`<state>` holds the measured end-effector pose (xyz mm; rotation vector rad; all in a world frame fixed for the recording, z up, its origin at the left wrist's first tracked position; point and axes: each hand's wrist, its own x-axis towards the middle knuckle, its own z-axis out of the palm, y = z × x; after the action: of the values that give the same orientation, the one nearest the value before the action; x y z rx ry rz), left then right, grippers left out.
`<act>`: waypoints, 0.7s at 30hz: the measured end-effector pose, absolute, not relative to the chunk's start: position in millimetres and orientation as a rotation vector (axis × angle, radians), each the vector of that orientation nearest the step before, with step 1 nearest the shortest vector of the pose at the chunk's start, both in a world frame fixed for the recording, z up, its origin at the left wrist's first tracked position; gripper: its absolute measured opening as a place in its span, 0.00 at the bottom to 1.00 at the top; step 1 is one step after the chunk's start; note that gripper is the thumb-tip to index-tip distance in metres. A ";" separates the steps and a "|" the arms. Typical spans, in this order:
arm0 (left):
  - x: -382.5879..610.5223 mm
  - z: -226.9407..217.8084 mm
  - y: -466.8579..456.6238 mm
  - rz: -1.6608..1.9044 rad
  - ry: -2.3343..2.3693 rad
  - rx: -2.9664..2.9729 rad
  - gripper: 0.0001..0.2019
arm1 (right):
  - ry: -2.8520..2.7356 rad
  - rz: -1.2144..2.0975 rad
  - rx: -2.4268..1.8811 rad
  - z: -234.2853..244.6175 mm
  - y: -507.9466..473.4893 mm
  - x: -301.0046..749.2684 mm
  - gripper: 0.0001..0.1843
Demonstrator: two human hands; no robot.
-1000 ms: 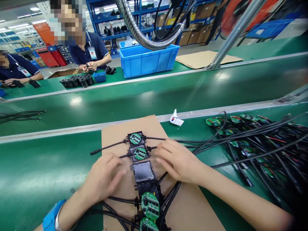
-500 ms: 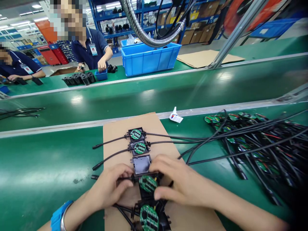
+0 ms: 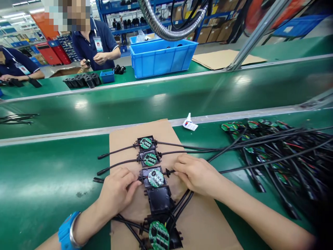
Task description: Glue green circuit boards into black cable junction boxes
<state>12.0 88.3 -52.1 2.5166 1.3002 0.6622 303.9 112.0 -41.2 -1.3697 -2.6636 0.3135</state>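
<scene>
On a cardboard sheet (image 3: 130, 133) lies a column of black square housings. The top two (image 3: 146, 143) (image 3: 150, 159) and the third housing (image 3: 155, 177) each hold a round green circuit board with cables running out both sides. My left hand (image 3: 118, 190) pinches the cable at the third housing's left side. My right hand (image 3: 196, 173) pinches the cable grommet at its right side. Below sits an empty black housing (image 3: 160, 199), and a further board assembly (image 3: 159, 236) lies at the bottom edge.
A heap of wired green boards and black cables (image 3: 273, 152) lies on the right of the green bench. A small white glue tube (image 3: 189, 124) sits by the metal rail. Beyond the conveyor, two people work near a blue bin (image 3: 161, 57) and black parts (image 3: 80, 81).
A green board with its cables has gone into the third housing, which was empty before. Both hands moved up from the lower assembly to that housing's sides.
</scene>
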 end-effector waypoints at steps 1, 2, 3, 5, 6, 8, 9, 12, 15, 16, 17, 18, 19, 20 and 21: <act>11.1 -51.3 89.1 0.635 1.299 2.532 0.09 | -2.667 0.305 -1.366 -41.4 112.6 303.4 0.10; 10.1 -50.1 89.8 0.600 1.297 2.547 0.10 | -2.668 0.305 -1.356 -41.1 113.1 303.0 0.10; 9.3 -48.2 90.2 0.561 1.299 2.560 0.10 | -2.667 0.308 -1.344 -39.8 113.2 302.6 0.10; 8.2 -41.8 87.8 0.527 1.312 2.560 0.06 | -2.640 0.312 -1.325 -33.1 109.7 300.2 0.09; 8.1 -37.1 84.4 0.543 1.303 2.537 0.05 | -2.613 0.325 -1.306 -27.9 105.2 297.5 0.09; 9.4 -26.6 73.0 0.524 1.185 2.446 0.07 | -2.565 0.423 -1.221 -16.2 90.0 288.4 0.10; 10.9 -21.9 65.8 0.462 1.095 2.380 0.10 | -2.554 0.506 -1.165 -11.3 79.9 282.1 0.09; 17.6 -16.1 44.6 0.235 0.937 2.199 0.19 | -2.576 0.718 -1.017 -7.4 47.2 260.4 0.13; 23.0 -24.0 32.9 0.186 0.975 2.122 0.22 | -2.585 0.688 -0.990 -18.2 21.4 242.9 0.12; 23.8 -27.7 31.2 0.190 0.973 2.106 0.21 | -2.596 0.648 -0.979 -22.3 15.4 239.3 0.09; 23.9 -31.0 30.3 0.198 0.963 2.091 0.20 | -2.612 0.603 -0.959 -25.7 10.8 237.0 0.08; 23.5 -33.4 29.8 0.212 0.954 2.081 0.19 | -2.632 0.557 -0.937 -27.7 7.6 236.2 0.08; 22.5 -34.7 29.9 0.234 0.949 2.072 0.19 | -2.651 0.520 -0.921 -28.1 6.1 237.1 0.08; 21.0 -34.9 30.3 0.251 0.944 2.056 0.20 | -2.663 0.512 -0.926 -26.8 6.4 239.9 0.08; 19.3 -33.9 31.1 0.264 0.933 2.028 0.23 | -2.655 0.544 -0.957 -24.0 8.8 244.6 0.09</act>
<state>19.3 31.1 -33.9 2.0285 0.9326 0.2637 244.6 8.8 -24.0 -0.9575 -2.6554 0.5435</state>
